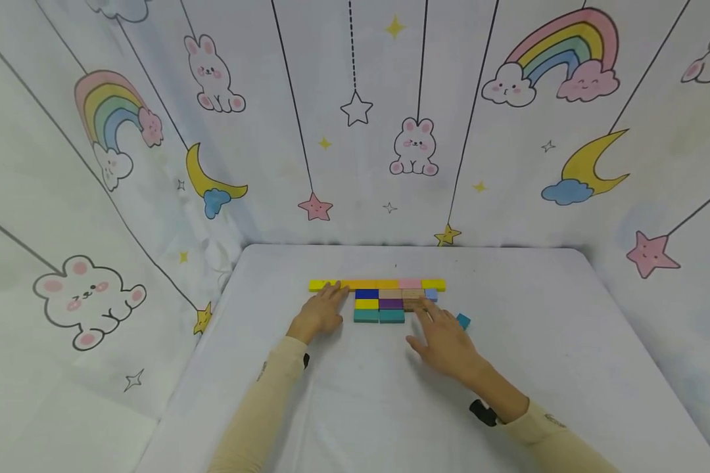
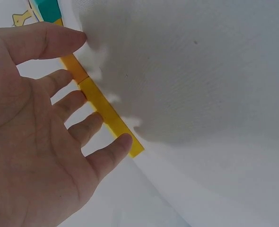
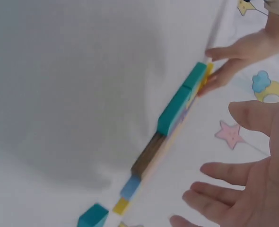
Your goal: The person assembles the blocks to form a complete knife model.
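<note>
Flat coloured blocks form several rows on the white table. The far row runs yellow, orange, pink and yellow. Nearer rows hold a dark blue block, a purple block, a brown block and two teal blocks in front. My left hand has its fingertips at the yellow blocks on the row's left end, fingers spread. Extended fingers of my right hand reach over the brown block's right part and partly hide it. Neither hand grips a block.
A loose teal block lies turned at an angle, just right of my right hand. A light blue block ends the second row. Behind the table hangs a white cloth printed with rabbits, stars and rainbows.
</note>
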A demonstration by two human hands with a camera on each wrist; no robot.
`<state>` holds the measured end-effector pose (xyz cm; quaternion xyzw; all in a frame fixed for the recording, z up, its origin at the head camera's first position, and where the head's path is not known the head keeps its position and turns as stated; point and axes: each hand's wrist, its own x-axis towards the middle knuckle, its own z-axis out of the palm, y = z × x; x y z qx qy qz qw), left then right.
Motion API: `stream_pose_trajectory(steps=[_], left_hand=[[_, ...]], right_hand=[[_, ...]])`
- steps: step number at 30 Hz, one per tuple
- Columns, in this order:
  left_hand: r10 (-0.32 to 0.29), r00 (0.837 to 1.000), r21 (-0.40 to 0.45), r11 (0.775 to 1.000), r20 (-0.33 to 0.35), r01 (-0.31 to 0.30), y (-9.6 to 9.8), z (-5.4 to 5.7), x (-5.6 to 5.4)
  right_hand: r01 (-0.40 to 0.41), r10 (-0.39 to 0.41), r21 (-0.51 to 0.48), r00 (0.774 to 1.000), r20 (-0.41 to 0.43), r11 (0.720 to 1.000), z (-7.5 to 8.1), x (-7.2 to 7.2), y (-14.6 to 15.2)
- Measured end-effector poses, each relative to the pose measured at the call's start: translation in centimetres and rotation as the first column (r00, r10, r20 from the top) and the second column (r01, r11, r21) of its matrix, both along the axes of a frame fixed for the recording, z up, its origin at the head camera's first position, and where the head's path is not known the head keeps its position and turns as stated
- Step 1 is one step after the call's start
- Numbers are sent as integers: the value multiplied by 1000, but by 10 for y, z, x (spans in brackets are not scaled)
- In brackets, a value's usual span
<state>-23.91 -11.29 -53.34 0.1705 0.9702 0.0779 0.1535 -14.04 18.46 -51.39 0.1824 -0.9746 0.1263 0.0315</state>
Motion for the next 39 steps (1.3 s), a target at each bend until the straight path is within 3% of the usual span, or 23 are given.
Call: stream_pose_trajectory(steps=[4, 11, 20, 29, 39], left_hand=[[4, 1000, 1, 1000, 3, -4, 0, 0, 1], [4, 1000, 1, 1000, 8, -4, -1, 2, 3], [-5, 1000, -11, 1000, -7, 5, -3, 2, 1], [-3, 1000, 7, 1000, -3, 3, -1, 1, 1], [-2, 1000, 7, 1000, -9, 2, -1, -3, 0]], right_hand=[[61, -60, 8, 998, -20, 998, -4, 4, 19], [121, -122, 47, 992, 15, 992, -17, 11, 44], [101, -105, 43, 990, 92, 994, -17, 15, 61], [49, -53, 69, 997, 62, 996, -20, 17, 65], [-6, 6, 7, 996, 92, 1000, -17, 18, 62]])
